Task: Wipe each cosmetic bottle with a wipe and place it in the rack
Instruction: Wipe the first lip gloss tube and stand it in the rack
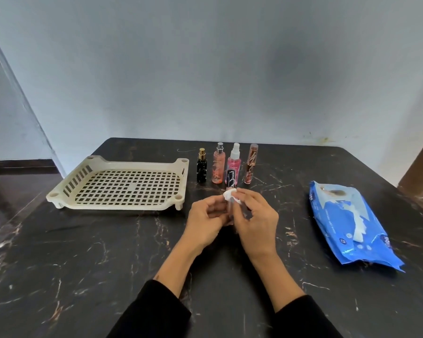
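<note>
clear bottle (230,211) is being held between both hands near the middle of the table, just in front of the standing row. it is mostly hidden, blurred, so its shape is hard to tell; its long axis seems to be running away from the person, top end pointing toward the far edge. wipe (230,194) is sitting bunched at that far end, at the fingertips. left hand (206,222) is curling its fingers around the bottle from the left side, clamped on it as far as i can tell. right hand (255,222) is pinching the wipe against the bottle from the right, fingers together on it.

wiping looks to be in progress, judging by the grip. rack (119,206) is sitting toward the far left corner with nothing in it, so no bottle is placed yet. it is lying to the left of the hands, and the left hand is nearer to it, so that hand is probably the one for the drop.

four more bottles are standing upright near the far edge: black bottle (201,168), orange bottle (218,167), pink spray bottle (234,165), copper tube (251,163). wipe pack (347,223) is lying near the right edge, a sheet poking out.
</note>
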